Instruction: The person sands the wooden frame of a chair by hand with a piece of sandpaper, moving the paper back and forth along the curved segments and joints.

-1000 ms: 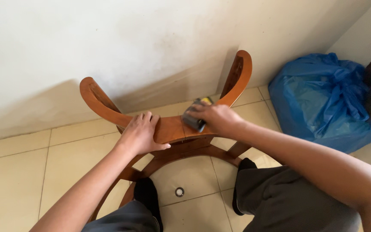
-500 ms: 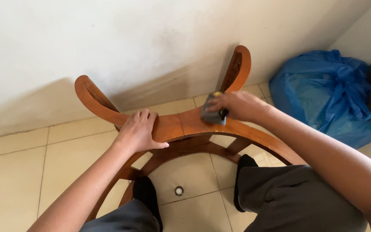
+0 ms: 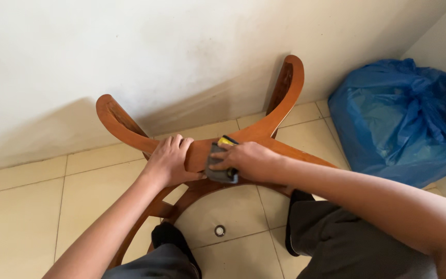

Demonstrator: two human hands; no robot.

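— Gripping the curved wooden frame [image 3: 264,132], is that what both hands are doing?

— Only the left hand [image 3: 170,161]. Its fingers are wrapped over the top edge of the frame's middle bar, closed on the wood.

— And the right hand [image 3: 249,161]?

— It lies just beside the left one, fingers curled down onto a grey sanding block [image 3: 219,166] with a yellow edge, pressing it flat against the same bar. The block sits between the two hands, touching the wood.

— Where do the frame's arms go?

— One curved arm rises beyond the left hand, the other beyond the right hand, both towards the white wall [image 3: 181,51].

— Anything else nearby?

— A blue plastic bag [image 3: 393,119] lies well apart, out past the right forearm. Below the hands, on the tiled floor [image 3: 21,206], a small round metal ring [image 3: 220,230] rests between the person's knees.
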